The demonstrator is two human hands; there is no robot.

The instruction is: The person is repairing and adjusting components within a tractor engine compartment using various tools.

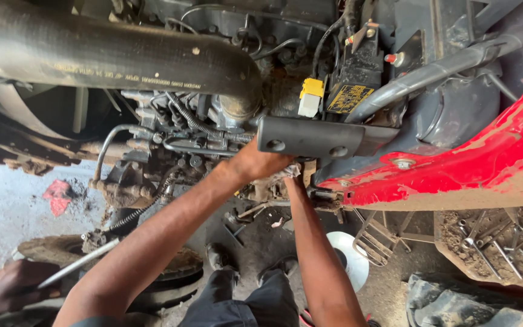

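A dirty workshop floor (7, 206) is seen beneath an exposed engine (177, 145). The left hand (260, 162) is curled just under a dark bracket (310, 138); the right hand (292, 175), beside it, is mostly hidden, so its grip cannot be told.

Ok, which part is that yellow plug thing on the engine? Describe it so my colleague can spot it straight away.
Start at the big black rubber hose running across the top left. Follow it right to its end, then just past it to the black box with a yellow label. The plug sits beside that box, above the flat black bracket: the only block with a yellow top and white bottom.
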